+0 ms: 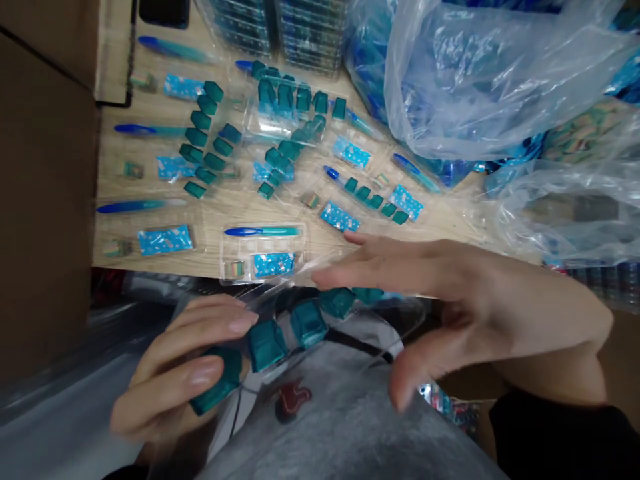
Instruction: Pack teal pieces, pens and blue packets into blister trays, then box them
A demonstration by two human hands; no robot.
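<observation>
Along the near edge of the wooden tabletop, a cardboard box fills the far left of the head view. Next to it, the left hand is curled almost closed, its thumb and fingers pinching the end teal block of a row of 5 set in a clear plastic tray. That tray is lifted off the table and hangs above a grey shirt with a red emblem. The other 4 blocks run rightward from the pinched one.

Beyond the tray, the tabletop holds scattered teal blocks, blue-and-teal pens, blue printed cards and small rainbow-coloured packets. A filled tray nearest the hands contains 1 pen, 1 card and 1 packet. Stacked packed trays stand at the far edge.

Further right, the right hand is spread wide, thumb well apart from the fingers. Its fingertips reach the upper edge of the clear plastic tray, though blur hides whether they touch it or sit just beside it. A black sleeve covers that forearm, and clear plastic bags heap up at the upper right.
</observation>
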